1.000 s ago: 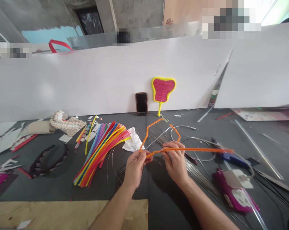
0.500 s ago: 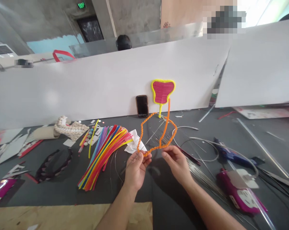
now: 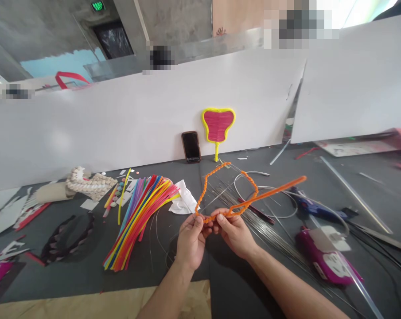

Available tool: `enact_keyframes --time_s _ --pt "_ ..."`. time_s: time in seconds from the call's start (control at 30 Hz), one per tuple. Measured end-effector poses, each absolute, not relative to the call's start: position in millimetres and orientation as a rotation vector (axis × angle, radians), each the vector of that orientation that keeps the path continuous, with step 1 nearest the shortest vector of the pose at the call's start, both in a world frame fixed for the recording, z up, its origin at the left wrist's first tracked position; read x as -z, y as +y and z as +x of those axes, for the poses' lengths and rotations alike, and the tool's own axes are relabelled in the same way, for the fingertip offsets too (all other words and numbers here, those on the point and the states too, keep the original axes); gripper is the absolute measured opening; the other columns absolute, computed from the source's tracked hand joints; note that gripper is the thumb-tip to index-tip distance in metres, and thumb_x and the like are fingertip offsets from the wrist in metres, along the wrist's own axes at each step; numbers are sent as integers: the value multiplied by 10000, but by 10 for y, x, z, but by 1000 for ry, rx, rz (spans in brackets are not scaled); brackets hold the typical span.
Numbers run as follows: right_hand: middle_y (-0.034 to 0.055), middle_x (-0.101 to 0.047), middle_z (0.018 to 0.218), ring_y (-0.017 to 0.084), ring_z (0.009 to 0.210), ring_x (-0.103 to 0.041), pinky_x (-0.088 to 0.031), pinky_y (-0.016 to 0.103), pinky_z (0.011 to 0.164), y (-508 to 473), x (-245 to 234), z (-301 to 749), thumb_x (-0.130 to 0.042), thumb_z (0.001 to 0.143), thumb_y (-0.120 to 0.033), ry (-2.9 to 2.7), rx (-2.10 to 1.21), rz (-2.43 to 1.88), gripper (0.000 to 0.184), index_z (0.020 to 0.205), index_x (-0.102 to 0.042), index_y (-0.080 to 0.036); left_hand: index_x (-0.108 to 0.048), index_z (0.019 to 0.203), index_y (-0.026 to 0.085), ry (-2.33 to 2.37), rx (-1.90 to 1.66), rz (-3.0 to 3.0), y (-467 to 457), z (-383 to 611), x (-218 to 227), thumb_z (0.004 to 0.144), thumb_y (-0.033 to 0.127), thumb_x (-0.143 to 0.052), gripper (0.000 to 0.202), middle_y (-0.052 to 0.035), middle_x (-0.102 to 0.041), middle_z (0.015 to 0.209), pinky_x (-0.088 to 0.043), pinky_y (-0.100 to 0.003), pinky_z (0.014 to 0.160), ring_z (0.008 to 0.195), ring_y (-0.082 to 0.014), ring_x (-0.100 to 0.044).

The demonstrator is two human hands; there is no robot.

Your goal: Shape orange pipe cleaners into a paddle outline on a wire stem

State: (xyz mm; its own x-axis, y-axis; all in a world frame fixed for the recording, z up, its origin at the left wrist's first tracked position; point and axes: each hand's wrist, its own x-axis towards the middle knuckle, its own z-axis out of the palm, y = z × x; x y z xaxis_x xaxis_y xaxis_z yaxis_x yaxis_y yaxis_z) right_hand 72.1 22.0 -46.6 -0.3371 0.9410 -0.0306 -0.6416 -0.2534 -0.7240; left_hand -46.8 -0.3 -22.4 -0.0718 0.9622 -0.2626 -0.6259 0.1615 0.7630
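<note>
My left hand (image 3: 191, 239) and my right hand (image 3: 234, 231) both pinch an orange pipe cleaner (image 3: 205, 190) just above the grey table (image 3: 70, 266). The pipe cleaner is twisted around a wire into an open loop, and its loose straight end (image 3: 280, 186) sticks out to the right. The fingertips of both hands meet at the loop's bottom. A finished pink and yellow fan shape (image 3: 218, 126) leans on the white board (image 3: 120, 119) behind.
A fan of coloured pipe cleaners (image 3: 137, 212) lies left of my hands, with white tissue (image 3: 183, 201) beside it. Thin metal wires (image 3: 273, 235), a blue glue gun (image 3: 311, 208) and a magenta tool (image 3: 323, 257) lie to the right. A phone (image 3: 191, 146) leans at the back.
The loose orange end swung from upright down to the right. My right hand moved in close to my left at the loop's bottom.
</note>
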Motion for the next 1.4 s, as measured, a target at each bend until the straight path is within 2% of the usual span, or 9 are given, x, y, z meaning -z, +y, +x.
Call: enact_keyframes --time_s 0.27,0.47,0.6,0.7,0.87,1.03,1.17,1.23,1.4 --pt "1 -642 666 113 583 -555 -452 252 588 236 538 705 -674 774 -337 -807 -1768 -624 146 799 -683 -194 -647 692 135 982 -1414 437 -26 -469 273 677 331 -748 220 -20 -663 651 -489 -212 591 606 -106 -618" --pt "7 -654 689 107 599 -568 -471 251 622 219 517 679 -683 771 -333 -734 -1825 -574 148 803 -685 -189 -648 693 134 975 -1418 480 8 -487 262 683 319 -743 208 -24 -667 656 -495 -228 603 597 -110 -615" --pt "26 -678 811 97 640 -585 -489 234 638 262 470 711 -679 772 -372 -493 -1857 -570 234 927 -665 -199 -661 736 152 1013 -1442 551 11 -492 285 698 314 -728 179 -31 -688 740 -496 -229 633 683 -126 -633" --pt "24 -672 832 91 625 -575 -495 226 606 347 429 800 -687 760 -389 -369 -1811 -595 221 870 -656 -200 -680 784 169 1095 -1429 735 -18 -500 296 740 320 -686 157 -48 -698 817 -493 -231 648 754 -147 -633" --pt "-21 -612 665 49 518 -502 -447 162 517 496 359 1032 -740 709 -337 -391 -1834 -501 193 750 -630 -184 -695 940 172 1088 -1149 1100 -36 -537 251 730 286 -695 239 -107 -694 986 -503 -311 767 858 -210 -646" --pt "-8 -603 628 55 487 -486 -416 169 486 563 368 1180 -734 710 -358 -575 -1905 -511 230 736 -611 -166 -637 1017 141 894 -1025 728 30 -603 245 791 313 -602 286 -136 -714 910 -529 -377 673 756 -248 -684" --pt "7 -611 625 56 476 -484 -398 174 482 579 420 1189 -693 749 -396 -722 -1893 -598 259 717 -600 -156 -632 1039 126 753 -920 657 54 -641 267 648 204 -673 401 -141 -712 942 -519 -439 731 818 -300 -679" --pt "7 -612 628 54 477 -481 -393 173 485 580 432 1179 -674 764 -409 -752 -1872 -633 276 695 -594 -154 -636 1043 141 781 -910 696 48 -640 283 610 161 -698 438 -123 -703 966 -511 -433 765 840 -285 -671" --pt "24 -647 719 73 528 -513 -428 197 525 570 430 1140 -676 752 -435 -722 -1854 -696 283 817 -636 -163 -686 916 138 1007 -995 757 40 -600 326 685 207 -719 244 -52 -665 797 -517 -323 714 717 -150 -620"
